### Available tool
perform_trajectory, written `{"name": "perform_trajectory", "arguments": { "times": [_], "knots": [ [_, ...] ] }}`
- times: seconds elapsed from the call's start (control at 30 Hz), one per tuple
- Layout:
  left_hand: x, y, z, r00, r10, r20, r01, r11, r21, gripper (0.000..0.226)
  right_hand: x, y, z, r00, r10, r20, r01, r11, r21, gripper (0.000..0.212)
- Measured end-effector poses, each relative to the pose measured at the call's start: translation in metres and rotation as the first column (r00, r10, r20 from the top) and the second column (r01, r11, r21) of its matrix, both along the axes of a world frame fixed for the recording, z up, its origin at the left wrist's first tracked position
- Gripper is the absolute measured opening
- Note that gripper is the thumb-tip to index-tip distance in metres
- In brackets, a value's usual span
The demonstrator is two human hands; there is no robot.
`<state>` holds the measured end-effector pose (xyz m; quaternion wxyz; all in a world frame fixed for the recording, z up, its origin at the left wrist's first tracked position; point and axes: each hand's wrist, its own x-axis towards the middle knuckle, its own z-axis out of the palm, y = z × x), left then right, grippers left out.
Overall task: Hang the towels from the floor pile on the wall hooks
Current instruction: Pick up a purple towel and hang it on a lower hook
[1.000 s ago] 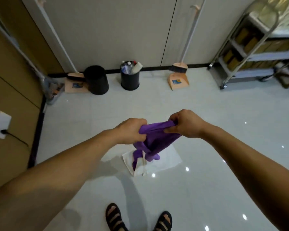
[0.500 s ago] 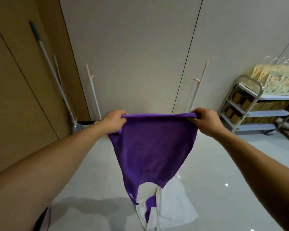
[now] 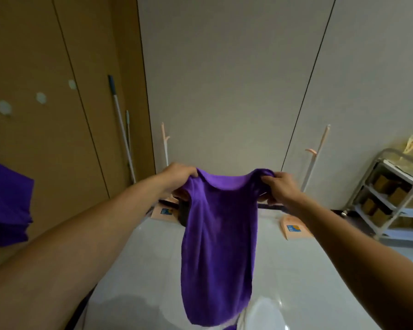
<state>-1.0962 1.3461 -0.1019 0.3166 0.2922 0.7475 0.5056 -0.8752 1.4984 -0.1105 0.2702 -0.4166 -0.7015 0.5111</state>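
Note:
A purple towel point(image 3: 218, 246) hangs in front of me, held up by its top edge, which sags in the middle. My left hand point(image 3: 179, 176) grips its left top corner and my right hand point(image 3: 280, 186) grips its right top corner. Three round pale wall hooks point(image 3: 41, 97) sit in a rising row on the brown wall at the left. Another purple towel point(image 3: 6, 203) hangs on that wall at the far left edge. A white towel point(image 3: 262, 315) lies on the floor below the hanging one.
Mop poles point(image 3: 122, 129) lean in the corner. Two peach dustpans point(image 3: 295, 228) with brooms stand against the pale back wall, and a black bin point(image 3: 183, 214) shows behind the towel. A metal shelf cart point(image 3: 391, 194) holding boxes stands at the right.
The view has tilted up, so the wall hooks and a hung purple towel came into sight. My hands moved closer together and the towel's top edge went from taut to sagging.

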Motion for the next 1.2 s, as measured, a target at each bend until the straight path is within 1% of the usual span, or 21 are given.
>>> {"name": "perform_trajectory", "arguments": {
  "times": [0.07, 0.13, 0.23, 0.3, 0.33, 0.4, 0.47, 0.53, 0.6, 0.63, 0.7, 0.73, 0.8, 0.83, 0.87, 0.93, 0.97, 1.03, 1.1, 1.13, 1.2],
  "knots": [
    [0.019, 0.009, 0.009, 0.982, -0.056, 0.180, 0.047, 0.997, 0.057, 0.010, -0.020, -0.015, 0.004, 0.988, 0.116, -0.104, -0.126, 0.988, -0.089, 0.016],
    [0.035, 0.021, 0.018, 0.948, -0.121, 0.293, 0.086, 0.988, 0.129, 0.012, -0.035, -0.027, 0.007, 0.955, 0.226, -0.194, -0.249, 0.962, -0.109, 0.016],
    [0.048, 0.035, 0.030, 0.948, -0.115, 0.297, 0.058, 0.979, 0.194, 0.016, -0.043, -0.030, 0.008, 0.834, 0.458, -0.307, -0.496, 0.867, -0.055, 0.018],
    [0.046, 0.034, 0.036, 0.955, -0.137, 0.265, 0.077, 0.971, 0.225, 0.017, -0.045, -0.022, 0.006, 0.772, 0.583, -0.253, -0.597, 0.802, 0.023, 0.033],
    [0.042, 0.031, 0.039, 0.959, -0.176, 0.221, 0.126, 0.967, 0.223, 0.018, -0.047, -0.018, 0.005, 0.776, 0.598, -0.199, -0.600, 0.798, 0.060, 0.038],
    [0.032, 0.020, 0.043, 0.971, -0.236, 0.049, 0.224, 0.959, 0.175, 0.022, -0.053, -0.011, 0.002, 0.809, 0.572, -0.135, -0.561, 0.820, 0.114, 0.030],
    [0.017, 0.009, 0.041, 0.982, -0.177, -0.062, 0.186, 0.964, 0.190, 0.026, -0.062, -0.008, 0.004, 0.813, 0.543, -0.209, -0.541, 0.838, 0.073, 0.020],
    [0.002, -0.005, 0.033, 0.994, -0.106, -0.008, 0.105, 0.977, 0.187, 0.036, -0.070, -0.005, 0.015, 0.764, 0.505, -0.402, -0.573, 0.817, -0.064, 0.022],
    [-0.004, -0.018, 0.020, 0.982, -0.183, 0.039, 0.181, 0.982, 0.049, 0.055, -0.077, -0.003, 0.032, 0.671, 0.494, -0.553, -0.668, 0.727, -0.160, 0.026],
    [-0.001, -0.021, 0.014, 0.964, -0.259, 0.065, 0.259, 0.966, 0.000, 0.054, -0.082, -0.003, 0.042, 0.633, 0.509, -0.583, -0.710, 0.682, -0.175, 0.029],
    [0.009, -0.019, 0.008, 0.938, -0.330, 0.109, 0.331, 0.943, 0.008, 0.040, -0.091, -0.006, 0.059, 0.587, 0.571, -0.574, -0.761, 0.632, -0.149, 0.029],
    [0.014, -0.017, 0.008, 0.943, -0.304, 0.135, 0.301, 0.953, 0.041, 0.039, -0.097, -0.007, 0.065, 0.574, 0.587, -0.571, -0.766, 0.631, -0.122, 0.026],
    [0.019, -0.013, 0.013, 0.962, -0.205, 0.180, 0.190, 0.977, 0.102, 0.048, -0.105, -0.008, 0.071, 0.604, 0.539, -0.587, -0.714, 0.693, -0.099, 0.020],
    [0.020, -0.011, 0.016, 0.970, -0.157, 0.187, 0.133, 0.982, 0.135, 0.051, -0.108, -0.008, 0.069, 0.621, 0.491, -0.610, -0.683, 0.721, -0.116, 0.023],
    [0.020, -0.009, 0.020, 0.976, -0.109, 0.191, 0.075, 0.981, 0.178, 0.050, -0.109, -0.006, 0.065, 0.627, 0.457, -0.631, -0.673, 0.726, -0.142, 0.033],
    [0.017, -0.004, 0.030, 0.977, -0.003, 0.215, -0.063, 0.952, 0.300, 0.037, -0.108, -0.005, 0.045, 0.610, 0.480, -0.630, -0.722, 0.664, -0.194, 0.058],
    [0.015, -0.001, 0.036, 0.970, 0.055, 0.238, -0.141, 0.922, 0.361, 0.032, -0.106, -0.008, 0.033, 0.596, 0.514, -0.618, -0.758, 0.614, -0.220, 0.063],
    [0.008, 0.005, 0.050, 0.940, 0.185, 0.286, -0.299, 0.851, 0.432, 0.031, -0.102, -0.014, 0.012, 0.602, 0.594, -0.535, -0.788, 0.551, -0.275, 0.064],
    [0.001, 0.008, 0.060, 0.905, 0.292, 0.309, -0.409, 0.797, 0.445, 0.027, -0.099, -0.022, 0.003, 0.646, 0.664, -0.376, -0.763, 0.572, -0.300, 0.058],
    [-0.002, 0.007, 0.062, 0.903, 0.300, 0.307, -0.415, 0.789, 0.452, 0.022, -0.099, -0.023, 0.002, 0.668, 0.676, -0.311, -0.744, 0.601, -0.292, 0.054],
    [-0.006, 0.003, 0.062, 0.930, 0.194, 0.312, -0.327, 0.823, 0.464, 0.021, -0.101, -0.024, 0.006, 0.713, 0.645, -0.273, -0.701, 0.661, -0.269, 0.049]
  ]
}}
